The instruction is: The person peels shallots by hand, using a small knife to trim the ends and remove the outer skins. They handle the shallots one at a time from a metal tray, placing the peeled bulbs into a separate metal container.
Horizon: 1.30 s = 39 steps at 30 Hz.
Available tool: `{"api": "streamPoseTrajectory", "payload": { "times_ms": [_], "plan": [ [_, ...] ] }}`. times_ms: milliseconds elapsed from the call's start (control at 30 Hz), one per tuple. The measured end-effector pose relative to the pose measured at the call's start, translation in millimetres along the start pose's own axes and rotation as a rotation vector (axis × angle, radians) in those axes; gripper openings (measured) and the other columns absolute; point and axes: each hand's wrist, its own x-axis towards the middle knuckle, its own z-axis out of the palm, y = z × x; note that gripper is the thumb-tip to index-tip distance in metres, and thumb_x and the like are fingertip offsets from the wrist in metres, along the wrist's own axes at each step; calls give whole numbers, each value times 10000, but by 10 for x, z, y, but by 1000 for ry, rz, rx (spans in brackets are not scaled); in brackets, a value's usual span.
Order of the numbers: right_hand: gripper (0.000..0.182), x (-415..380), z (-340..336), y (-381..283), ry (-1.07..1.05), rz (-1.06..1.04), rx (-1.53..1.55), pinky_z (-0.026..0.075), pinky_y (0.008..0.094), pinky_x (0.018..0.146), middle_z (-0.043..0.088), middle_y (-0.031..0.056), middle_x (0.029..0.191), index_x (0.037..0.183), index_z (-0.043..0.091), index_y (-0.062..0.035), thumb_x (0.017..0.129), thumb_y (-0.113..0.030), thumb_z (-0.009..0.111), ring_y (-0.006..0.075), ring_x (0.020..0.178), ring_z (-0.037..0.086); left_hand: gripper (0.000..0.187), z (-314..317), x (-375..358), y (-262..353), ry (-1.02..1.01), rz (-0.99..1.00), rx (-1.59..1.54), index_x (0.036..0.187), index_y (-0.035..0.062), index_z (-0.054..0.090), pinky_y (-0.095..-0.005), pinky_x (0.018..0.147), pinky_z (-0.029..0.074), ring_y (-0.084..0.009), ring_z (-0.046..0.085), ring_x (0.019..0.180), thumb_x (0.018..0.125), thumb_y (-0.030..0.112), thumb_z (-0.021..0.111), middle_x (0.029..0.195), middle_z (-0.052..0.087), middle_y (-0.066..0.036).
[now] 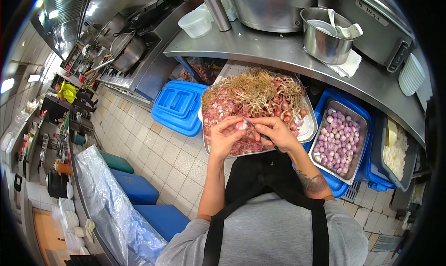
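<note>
Between the fingertips of my left hand [224, 137] is a pinkish shallot [241, 126], partly covered by the fingers. My right hand [275, 132] grips a small knife [265, 137] with a dark green handle, its blade close against the shallot. Both hands hover over a large metal tray [310, 132] in front of my lap. Loose papery skins [223, 101] cover the tray's left and near side. Unpeeled shallots [285, 109] with dry straw-like stalks [253, 85] are heaped at its far and right side.
To the right, a metal pan [317, 160] of peeled shallots rests on a blue bin, beside a grey tub [405, 184] of white pieces. A blue lid [179, 107] lies left. Beyond, a steel counter [274, 45] holds pots. A person in a yellow top [68, 93] is far left.
</note>
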Motion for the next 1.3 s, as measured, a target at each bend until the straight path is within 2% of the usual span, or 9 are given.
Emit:
{"api": "streamPoseTrajectory", "payload": {
  "times_ms": [233,333,500,733,833,967,1100,1200,1300],
  "plan": [
    [292,132,-105,102,181,-148,-39,316,176,439,544,5,684,1201,573,-50,924,-118,508,38,517,416,450,66,29,13,17,47,-113,1142,-59,523,-312,893,490,-223,567,1063,718,-152,641,1154,563,-175],
    [298,139,-111,125,335,-188,-268,362,184,468,568,4,696,1199,570,-36,918,-119,518,40,545,462,427,107,43,53,57,68,-161,1126,-48,518,-303,874,498,-219,578,1042,726,-141,638,1157,566,-195],
    [377,13,149,66,238,-333,-468,464,233,601,630,32,738,1258,537,-98,881,-112,550,59,624,569,383,82,62,-71,118,123,-163,1086,-28,535,-283,831,514,-207,596,992,731,-134,633,1157,563,-205],
    [355,16,270,53,258,-459,-522,447,223,557,634,39,738,1248,547,-103,894,-97,534,53,604,555,364,123,20,-101,114,146,-213,1080,-45,547,-312,873,502,-207,583,1013,739,-141,629,1140,576,-185],
    [340,31,132,49,179,-211,-252,415,188,516,592,1,704,1250,544,-93,912,-96,515,34,564,491,364,123,-5,-130,110,107,-212,1093,-44,556,-319,883,493,-205,586,1008,748,-137,624,1126,584,-182],
    [354,11,126,-33,170,-143,-125,392,181,515,569,-17,716,1265,529,-84,911,-91,514,27,598,476,351,179,15,-110,166,81,-273,1100,-44,559,-316,886,489,-200,591,1000,763,-131,611,1119,591,-179],
    [383,-26,269,-3,201,-284,-408,437,219,589,585,-19,723,1270,528,-97,887,-81,542,42,646,523,338,184,14,-131,178,116,-340,1096,-47,558,-306,881,491,-197,596,990,773,-135,596,1108,597,-175],
    [372,6,254,61,212,-370,-435,417,204,551,583,-19,716,1263,536,-106,893,-76,532,37,602,505,331,219,10,-123,175,138,-342,1093,-46,559,-299,875,494,-193,597,984,775,-135,591,1103,599,-173],
    [338,-20,219,-28,200,-241,-363,368,178,484,575,-15,696,1243,553,-93,907,-82,519,25,545,461,340,164,2,-174,175,124,-317,1104,-44,556,-294,873,497,-193,597,986,778,-136,586,1093,602,-168]
  ]
}}
